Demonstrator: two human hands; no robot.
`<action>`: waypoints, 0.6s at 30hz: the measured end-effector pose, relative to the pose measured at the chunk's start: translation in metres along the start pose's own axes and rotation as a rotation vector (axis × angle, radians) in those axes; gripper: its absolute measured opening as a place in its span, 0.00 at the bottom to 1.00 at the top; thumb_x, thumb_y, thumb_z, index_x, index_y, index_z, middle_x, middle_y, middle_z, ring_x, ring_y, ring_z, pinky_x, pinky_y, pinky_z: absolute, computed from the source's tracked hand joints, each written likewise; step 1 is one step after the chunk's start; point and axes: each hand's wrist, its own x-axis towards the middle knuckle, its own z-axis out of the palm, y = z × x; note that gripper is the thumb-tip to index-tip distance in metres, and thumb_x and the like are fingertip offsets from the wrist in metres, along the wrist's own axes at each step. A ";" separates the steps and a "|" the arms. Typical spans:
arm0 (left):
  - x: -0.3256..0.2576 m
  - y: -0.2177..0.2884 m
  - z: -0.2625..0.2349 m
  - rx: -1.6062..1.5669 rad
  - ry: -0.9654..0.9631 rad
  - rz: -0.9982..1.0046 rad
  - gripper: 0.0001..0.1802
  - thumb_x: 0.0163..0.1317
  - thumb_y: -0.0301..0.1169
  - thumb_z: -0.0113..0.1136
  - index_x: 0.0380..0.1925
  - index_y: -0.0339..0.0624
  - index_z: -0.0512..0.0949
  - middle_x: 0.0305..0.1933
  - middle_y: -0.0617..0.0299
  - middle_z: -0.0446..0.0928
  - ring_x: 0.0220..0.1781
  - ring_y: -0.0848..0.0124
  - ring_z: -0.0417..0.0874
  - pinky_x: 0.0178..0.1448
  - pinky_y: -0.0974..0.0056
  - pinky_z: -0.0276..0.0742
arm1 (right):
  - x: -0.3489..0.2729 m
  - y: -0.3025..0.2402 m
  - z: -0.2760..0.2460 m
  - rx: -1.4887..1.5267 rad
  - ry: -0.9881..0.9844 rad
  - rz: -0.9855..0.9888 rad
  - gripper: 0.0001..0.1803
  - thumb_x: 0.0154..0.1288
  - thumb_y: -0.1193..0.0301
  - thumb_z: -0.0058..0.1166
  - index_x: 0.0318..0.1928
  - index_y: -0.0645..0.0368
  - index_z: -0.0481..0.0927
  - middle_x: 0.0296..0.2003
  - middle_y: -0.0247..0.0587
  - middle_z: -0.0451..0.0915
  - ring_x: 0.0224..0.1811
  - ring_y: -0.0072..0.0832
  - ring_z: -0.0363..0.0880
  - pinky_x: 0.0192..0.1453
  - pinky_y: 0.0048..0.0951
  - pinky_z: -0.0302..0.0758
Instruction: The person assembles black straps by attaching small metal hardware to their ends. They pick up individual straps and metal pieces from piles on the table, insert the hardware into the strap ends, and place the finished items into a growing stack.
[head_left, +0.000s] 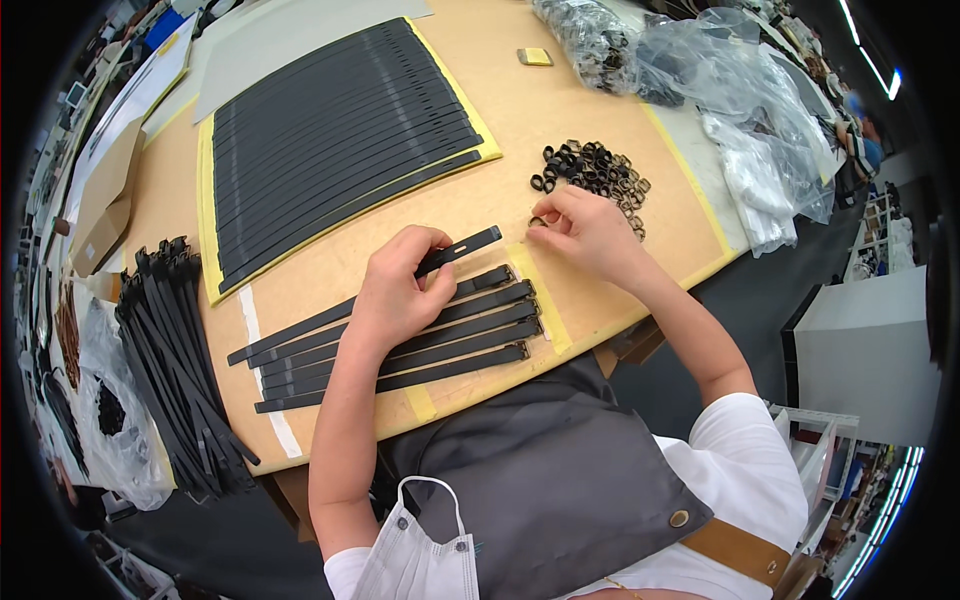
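Observation:
My left hand (398, 285) is closed round a flat black strap (480, 243), whose slotted end sticks out to the right past my fingers. Over by the small hardware, my right hand (588, 235) pinches a small metal buckle (538, 222) between thumb and fingertips. Just beyond it lies a heap of bronze-coloured buckles (628, 188) and black loops (566, 160). Below my left hand, several black straps with buckles on their right ends (470, 345) lie side by side, partly covered by my forearm and hand.
A yellow-edged board (490, 148) at the back left carries many black straps in rows. Finished-looking straps hang in a bundle (170, 350) over the table's left edge. Clear plastic bags (715, 60) fill the back right corner. A small yellow-topped block (535, 57) sits at the back.

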 end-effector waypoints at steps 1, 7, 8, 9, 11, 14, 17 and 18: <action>0.000 0.000 0.000 0.010 0.004 0.013 0.11 0.60 0.22 0.65 0.44 0.34 0.81 0.35 0.61 0.80 0.31 0.77 0.75 0.33 0.71 0.71 | 0.001 0.001 0.001 -0.006 -0.032 -0.041 0.07 0.68 0.75 0.65 0.46 0.60 0.86 0.41 0.38 0.85 0.37 0.25 0.83 0.44 0.27 0.81; 0.001 0.002 -0.003 0.030 -0.011 0.010 0.11 0.60 0.22 0.65 0.43 0.34 0.81 0.36 0.58 0.81 0.35 0.72 0.80 0.36 0.68 0.76 | 0.026 0.034 -0.006 0.073 -0.188 -0.330 0.10 0.69 0.76 0.61 0.49 0.59 0.86 0.47 0.39 0.83 0.45 0.33 0.85 0.53 0.32 0.81; 0.000 0.001 -0.003 0.027 -0.005 0.017 0.11 0.60 0.22 0.65 0.43 0.33 0.81 0.36 0.58 0.81 0.36 0.72 0.81 0.37 0.68 0.76 | 0.026 0.031 -0.010 0.141 -0.186 -0.242 0.10 0.69 0.76 0.61 0.50 0.59 0.86 0.47 0.39 0.83 0.45 0.33 0.85 0.52 0.32 0.81; 0.000 0.000 -0.003 0.024 0.000 0.024 0.11 0.60 0.22 0.65 0.43 0.33 0.81 0.36 0.57 0.81 0.36 0.71 0.81 0.37 0.68 0.76 | 0.026 0.028 -0.013 0.208 -0.183 -0.153 0.11 0.69 0.77 0.60 0.50 0.59 0.86 0.47 0.39 0.83 0.45 0.32 0.85 0.52 0.31 0.81; 0.000 0.001 -0.003 0.031 -0.004 0.034 0.11 0.60 0.22 0.65 0.43 0.33 0.81 0.37 0.57 0.81 0.36 0.71 0.81 0.37 0.67 0.77 | 0.020 0.024 -0.011 0.206 -0.100 -0.020 0.08 0.70 0.77 0.60 0.47 0.60 0.87 0.42 0.39 0.84 0.40 0.27 0.85 0.46 0.29 0.81; 0.000 0.000 -0.003 0.041 -0.028 0.017 0.11 0.60 0.22 0.65 0.43 0.33 0.81 0.37 0.56 0.81 0.36 0.70 0.82 0.37 0.67 0.77 | 0.011 0.019 0.000 0.138 -0.004 -0.005 0.05 0.70 0.74 0.64 0.43 0.62 0.88 0.34 0.34 0.85 0.32 0.21 0.82 0.39 0.25 0.79; 0.000 -0.001 -0.002 0.049 -0.023 0.021 0.10 0.60 0.22 0.65 0.42 0.33 0.81 0.37 0.56 0.81 0.36 0.69 0.82 0.36 0.67 0.77 | 0.002 0.013 0.014 0.045 0.078 -0.031 0.06 0.69 0.73 0.66 0.42 0.62 0.88 0.33 0.34 0.84 0.32 0.19 0.82 0.39 0.26 0.79; 0.000 -0.001 -0.002 0.051 -0.015 0.028 0.10 0.60 0.22 0.65 0.42 0.33 0.81 0.37 0.56 0.81 0.36 0.69 0.82 0.36 0.67 0.77 | 0.001 0.013 0.015 0.010 0.068 -0.017 0.06 0.68 0.73 0.67 0.42 0.61 0.88 0.34 0.34 0.84 0.32 0.20 0.82 0.39 0.26 0.79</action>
